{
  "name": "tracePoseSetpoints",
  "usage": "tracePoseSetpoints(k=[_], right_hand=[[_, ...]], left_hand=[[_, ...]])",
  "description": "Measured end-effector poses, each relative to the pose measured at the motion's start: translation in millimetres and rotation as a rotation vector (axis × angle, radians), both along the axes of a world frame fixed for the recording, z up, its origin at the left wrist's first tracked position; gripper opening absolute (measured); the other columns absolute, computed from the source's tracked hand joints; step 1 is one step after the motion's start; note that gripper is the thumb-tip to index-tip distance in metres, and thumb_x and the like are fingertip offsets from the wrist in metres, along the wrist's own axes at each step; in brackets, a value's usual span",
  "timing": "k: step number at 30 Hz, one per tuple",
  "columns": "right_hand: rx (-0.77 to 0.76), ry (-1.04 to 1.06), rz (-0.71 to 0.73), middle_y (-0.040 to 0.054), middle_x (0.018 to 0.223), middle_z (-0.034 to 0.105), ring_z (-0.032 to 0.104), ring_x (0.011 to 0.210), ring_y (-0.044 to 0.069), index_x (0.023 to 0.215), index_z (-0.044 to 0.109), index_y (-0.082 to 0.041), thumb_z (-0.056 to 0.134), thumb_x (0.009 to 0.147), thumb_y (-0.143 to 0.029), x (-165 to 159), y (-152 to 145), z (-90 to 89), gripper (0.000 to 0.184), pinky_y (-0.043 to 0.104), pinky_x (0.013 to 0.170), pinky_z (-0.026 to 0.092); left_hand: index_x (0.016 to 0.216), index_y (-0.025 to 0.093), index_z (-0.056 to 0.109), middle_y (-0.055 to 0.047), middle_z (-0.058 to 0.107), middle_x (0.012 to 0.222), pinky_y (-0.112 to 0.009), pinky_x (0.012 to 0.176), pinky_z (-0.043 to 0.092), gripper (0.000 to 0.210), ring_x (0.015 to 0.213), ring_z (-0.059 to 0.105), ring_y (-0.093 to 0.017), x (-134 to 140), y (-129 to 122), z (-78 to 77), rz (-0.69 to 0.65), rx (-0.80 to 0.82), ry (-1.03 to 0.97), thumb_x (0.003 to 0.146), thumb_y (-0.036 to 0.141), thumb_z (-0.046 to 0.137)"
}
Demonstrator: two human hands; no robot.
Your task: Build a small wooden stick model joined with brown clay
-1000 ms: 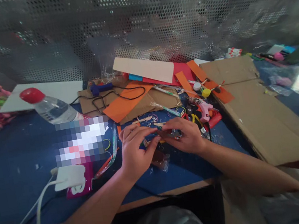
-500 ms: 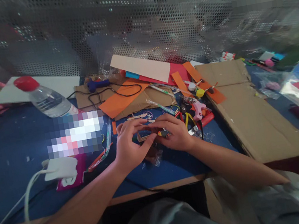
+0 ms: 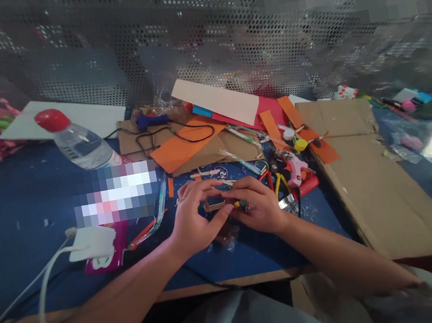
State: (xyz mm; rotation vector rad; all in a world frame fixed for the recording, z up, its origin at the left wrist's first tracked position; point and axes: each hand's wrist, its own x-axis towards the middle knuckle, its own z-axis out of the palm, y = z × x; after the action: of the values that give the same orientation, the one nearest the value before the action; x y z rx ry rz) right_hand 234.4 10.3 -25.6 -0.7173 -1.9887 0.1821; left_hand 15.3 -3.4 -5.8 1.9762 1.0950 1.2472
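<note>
Head view shows the two hands close together above the blue bench [image 3: 31, 205], near its front edge. The left hand [image 3: 193, 216] and the right hand [image 3: 258, 207] have bent fingers, and their fingertips come near each other around a small light-brown piece [image 3: 214, 206]. This piece is between the hands and partly hidden, so I cannot tell how firmly either one grips it. Just below lies a brown thing in clear wrapping [image 3: 231, 239]. Beside the right hand there are a yellow-handled tool [image 3: 280, 184] and a pink glue gun [image 3: 296, 168]; farther left is a red-capped bottle [image 3: 84, 146].
</note>
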Motion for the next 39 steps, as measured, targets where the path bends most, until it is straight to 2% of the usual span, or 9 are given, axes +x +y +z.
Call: tracePoseSetpoints(k=[4, 11, 14, 20, 25, 30, 34, 39], right_hand=[[-0.018, -0.005, 0.028, 0.0097, 0.114, 0.077, 0.081, 0.097, 0.026, 0.151, 0.071, -0.034, 0.083, 0.101, -0.036, 2.2, -0.3, 1.6, 0.051, 0.041, 0.083, 0.075], [0.031, 0.0, 0.069, 0.0096, 0.111, 0.076, 0.08, 0.097, 0.024, 0.138, 0.079, -0.03, 0.076, 0.108, -0.045, 2.9, 2.5, -2.3, 0.034, 0.04, 0.084, 0.073], [0.047, 0.048, 0.08, 0.0099, 0.111, 0.075, 0.079, 0.099, 0.023, 0.135, 0.08, -0.028, 0.077, 0.107, -0.045, 2.6, 3.8, -5.2, 0.032, 0.038, 0.086, 0.072], [0.037, 0.047, 0.091, 0.012, 0.119, 0.075, 0.077, 0.105, 0.026, 0.146, 0.075, -0.029, 0.08, 0.103, -0.056, 4.8, 7.0, -2.8, 0.051, 0.042, 0.087, 0.072], [0.041, 0.043, 0.093, 0.011, 0.117, 0.073, 0.077, 0.104, 0.025, 0.141, 0.079, -0.03, 0.082, 0.103, -0.049, 6.7, 7.2, -0.3, 0.043, 0.042, 0.089, 0.071], [0.056, 0.041, 0.097, 0.0099, 0.117, 0.073, 0.076, 0.104, 0.025, 0.145, 0.077, -0.032, 0.082, 0.104, -0.048, 6.1, 5.2, -1.6, 0.045, 0.042, 0.089, 0.07], [-0.022, 0.09, 0.109, 0.0118, 0.124, 0.074, 0.075, 0.094, 0.023, 0.15, 0.071, -0.031, 0.085, 0.101, -0.05, 4.2, 3.0, -1.5, 0.054, 0.038, 0.076, 0.069], [-0.129, 0.144, 0.148, 0.0067, 0.107, 0.079, 0.073, 0.079, 0.019, 0.142, 0.072, -0.03, 0.078, 0.105, -0.033, 0.7, 1.0, 1.7, 0.038, 0.033, 0.067, 0.066]], left_hand=[[0.132, 0.027, 0.066, -0.011, 0.085, 0.118, -0.05, 0.092, 0.065, 0.038, 0.11, 0.084, -0.031, 0.8, -0.8, -0.1, -0.012, -0.004, -0.022, 0.097, 0.029, 0.082], [0.13, 0.025, 0.069, -0.012, 0.084, 0.121, -0.049, 0.1, 0.066, 0.037, 0.111, 0.084, -0.029, 2.4, -1.6, -3.7, -0.015, 0.067, -0.052, 0.096, 0.03, 0.082], [0.131, 0.024, 0.07, -0.012, 0.082, 0.128, -0.043, 0.098, 0.068, 0.037, 0.105, 0.084, -0.025, 4.4, -0.5, -5.4, -0.053, 0.048, -0.101, 0.096, 0.029, 0.082], [0.129, 0.022, 0.071, -0.009, 0.082, 0.125, -0.032, 0.093, 0.069, 0.034, 0.099, 0.086, -0.019, 7.4, 1.6, -7.3, -0.126, 0.009, -0.269, 0.098, 0.026, 0.083], [0.132, 0.022, 0.071, -0.009, 0.083, 0.129, -0.03, 0.098, 0.067, 0.034, 0.109, 0.085, -0.019, 6.2, 2.2, -7.7, -0.142, 0.001, -0.291, 0.1, 0.026, 0.082], [0.131, 0.021, 0.073, -0.01, 0.084, 0.127, -0.029, 0.093, 0.069, 0.037, 0.105, 0.086, -0.019, 8.0, 2.9, -9.0, -0.14, -0.054, -0.35, 0.099, 0.03, 0.087], [0.129, 0.021, 0.074, -0.009, 0.084, 0.124, -0.028, 0.092, 0.07, 0.036, 0.103, 0.086, -0.018, 9.5, 2.4, -8.9, -0.155, -0.075, -0.414, 0.097, 0.028, 0.089], [0.132, 0.022, 0.074, -0.009, 0.084, 0.124, -0.03, 0.097, 0.069, 0.038, 0.105, 0.086, -0.019, 8.5, 2.5, -8.8, -0.16, -0.089, -0.41, 0.098, 0.027, 0.089]])
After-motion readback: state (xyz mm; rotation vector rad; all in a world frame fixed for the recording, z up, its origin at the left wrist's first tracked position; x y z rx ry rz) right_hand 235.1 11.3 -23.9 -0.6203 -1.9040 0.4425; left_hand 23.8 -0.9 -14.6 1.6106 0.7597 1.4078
